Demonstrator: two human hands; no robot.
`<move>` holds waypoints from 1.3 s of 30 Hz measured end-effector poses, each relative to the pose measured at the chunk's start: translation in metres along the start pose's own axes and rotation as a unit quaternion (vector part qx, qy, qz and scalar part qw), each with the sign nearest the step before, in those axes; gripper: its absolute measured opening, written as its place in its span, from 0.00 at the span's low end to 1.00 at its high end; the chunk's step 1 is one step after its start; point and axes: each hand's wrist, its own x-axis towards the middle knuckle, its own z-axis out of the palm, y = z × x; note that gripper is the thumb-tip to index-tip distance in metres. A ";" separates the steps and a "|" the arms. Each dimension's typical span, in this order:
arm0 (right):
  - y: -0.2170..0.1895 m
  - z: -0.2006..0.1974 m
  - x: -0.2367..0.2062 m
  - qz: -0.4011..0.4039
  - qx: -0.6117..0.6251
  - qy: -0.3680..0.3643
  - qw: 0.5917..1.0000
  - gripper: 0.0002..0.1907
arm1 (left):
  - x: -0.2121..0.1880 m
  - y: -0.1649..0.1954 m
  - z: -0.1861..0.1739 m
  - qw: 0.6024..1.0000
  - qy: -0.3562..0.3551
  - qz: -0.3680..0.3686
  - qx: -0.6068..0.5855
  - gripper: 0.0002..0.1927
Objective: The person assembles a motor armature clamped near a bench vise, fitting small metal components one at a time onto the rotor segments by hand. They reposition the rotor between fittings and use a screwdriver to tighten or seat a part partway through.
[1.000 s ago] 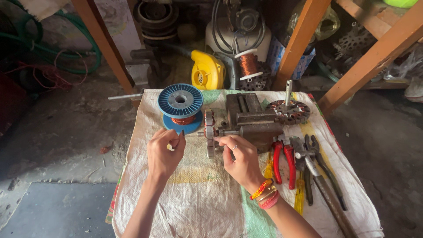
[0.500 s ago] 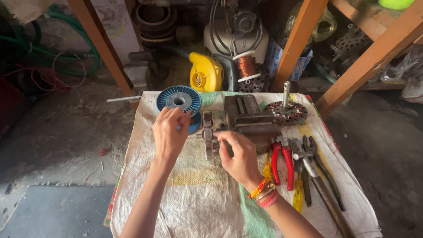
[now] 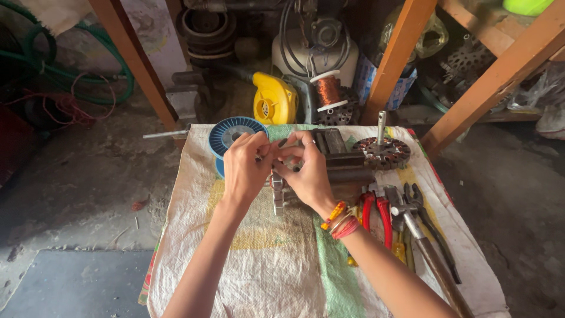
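Observation:
My left hand point(image 3: 246, 168) and my right hand point(image 3: 307, 176) meet fingertip to fingertip just above the table's far half. Both pinch a fine wire between them, too thin to see clearly. Directly behind my left hand stands a blue wire spool point(image 3: 225, 133). A grey metal winding block point(image 3: 346, 164) sits under and to the right of my right hand, partly hidden by it. My right wrist wears orange and red bangles.
A white woven sack point(image 3: 259, 265) covers the table. To the right lie a round stator with an upright shaft point(image 3: 385, 152), red-handled pliers point(image 3: 376, 212), dark pliers and a hammer point(image 3: 424, 247). Behind stand a yellow blower point(image 3: 273, 103), a copper coil point(image 3: 328, 89) and slanted wooden posts point(image 3: 135, 65).
My left hand rose from the table's middle towards the blue spool. My right hand left the winder's handle and came up to meet it, so both now pinch together.

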 end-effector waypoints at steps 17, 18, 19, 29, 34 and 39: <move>0.007 -0.007 -0.003 -0.021 0.022 -0.012 0.999 0.31 | -0.021 0.005 -0.017 0.999 -0.041 -0.010 -0.021 0.11; 0.008 -0.007 -0.003 -0.037 0.003 -0.007 0.999 0.31 | -0.027 0.006 -0.020 0.999 -0.049 -0.010 -0.013 0.09; 0.009 -0.007 -0.004 -0.038 0.001 -0.006 0.999 0.30 | -0.032 0.007 -0.022 0.998 -0.057 -0.010 -0.004 0.08; 0.005 -0.009 -0.007 -0.059 -0.016 -0.011 0.998 0.18 | -0.080 0.014 -0.019 0.998 -0.049 0.046 0.015 0.18; 0.001 -0.007 -0.012 -0.098 -0.056 -0.017 0.993 0.12 | -0.097 0.011 -0.015 0.992 -0.095 0.082 0.023 0.25; -0.001 -0.005 -0.014 -0.106 -0.051 -0.001 0.993 0.16 | -0.098 -0.001 -0.028 0.992 -0.120 0.008 -0.032 0.24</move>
